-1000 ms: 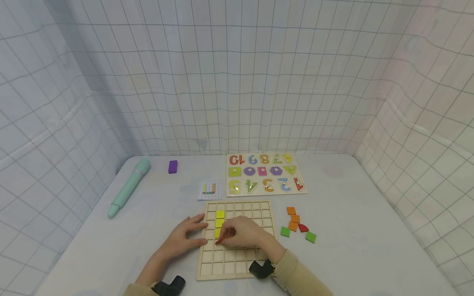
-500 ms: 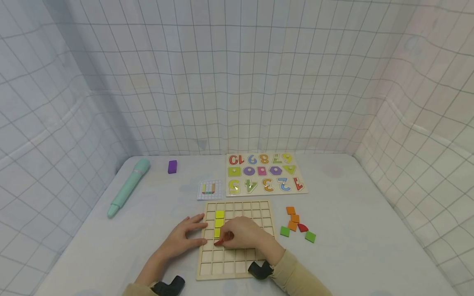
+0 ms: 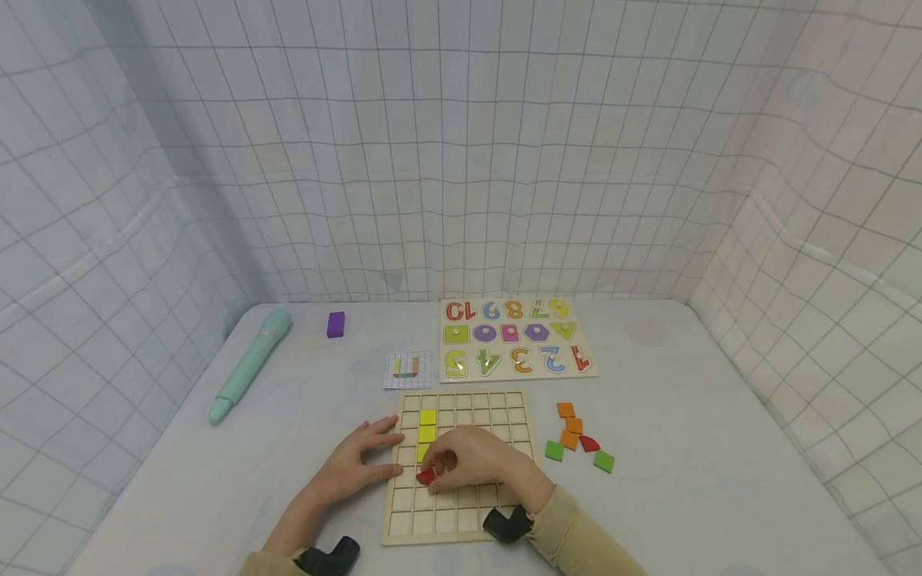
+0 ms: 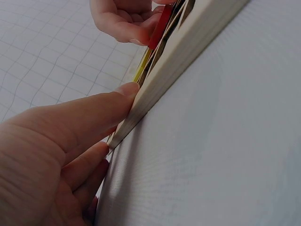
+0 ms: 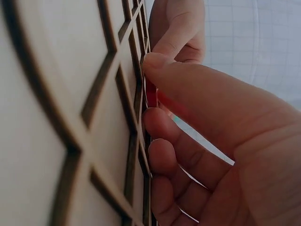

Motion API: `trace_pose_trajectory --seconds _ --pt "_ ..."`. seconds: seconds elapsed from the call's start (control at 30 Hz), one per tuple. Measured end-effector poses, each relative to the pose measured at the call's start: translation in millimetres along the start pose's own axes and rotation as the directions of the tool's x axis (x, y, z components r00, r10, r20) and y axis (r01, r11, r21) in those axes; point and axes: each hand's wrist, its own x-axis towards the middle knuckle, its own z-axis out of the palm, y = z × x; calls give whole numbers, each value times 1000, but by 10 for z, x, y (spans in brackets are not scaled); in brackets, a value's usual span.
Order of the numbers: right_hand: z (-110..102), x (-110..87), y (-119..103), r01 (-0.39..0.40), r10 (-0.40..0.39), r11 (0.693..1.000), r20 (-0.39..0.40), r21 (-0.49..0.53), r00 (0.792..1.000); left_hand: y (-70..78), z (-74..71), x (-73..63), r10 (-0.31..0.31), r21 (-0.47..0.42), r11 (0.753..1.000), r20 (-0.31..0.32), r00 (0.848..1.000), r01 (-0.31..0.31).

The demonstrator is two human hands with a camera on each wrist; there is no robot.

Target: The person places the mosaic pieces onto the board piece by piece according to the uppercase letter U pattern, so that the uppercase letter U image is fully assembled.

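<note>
A wooden grid board [image 3: 425, 528] lies flat, with yellow square tiles [image 3: 428, 418] set in one column. My right hand [image 3: 471, 458] is over the board and holds a red quarter-circle tile [image 3: 426, 477] between thumb and fingers, at the cell just below the yellow tiles. In the right wrist view the red tile [image 5: 151, 94] shows between the thumb and index fingertips, against the grid. My left hand [image 3: 353, 464] rests at the board's left edge with fingers spread. The left wrist view has its thumb touching the board's rim [image 4: 155, 80].
Right of the board lie orange squares [image 3: 574, 426], green squares [image 3: 555, 451] and another red quarter-circle [image 3: 590, 443]. Behind are a pattern card [image 3: 408, 370], a number puzzle [image 3: 519, 344] and a purple block [image 3: 336, 325]. A mint-green microphone-shaped thing [image 3: 252, 364] lies left.
The red tile has turned from nearly edge-on to showing its face, at about the same cell. My right fingers have spread slightly around it. The left hand stays put.
</note>
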Motion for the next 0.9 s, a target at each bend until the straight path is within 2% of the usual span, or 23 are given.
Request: trace_pose_trajectory --seconds 0.23,0.6,0.9 --pt "0 -3 0 -39 38 999 5 21 999 -4 1 3 -6 -8 1000 5 1000 6" --pt "-13 -13 6 -99 94 987 47 127 994 -26 6 19 1 -1 1000 6 1000 -1" --pt "-4 -15 -31 -144 144 983 13 114 990 -19 8 10 0 -12 1000 0 1000 0"
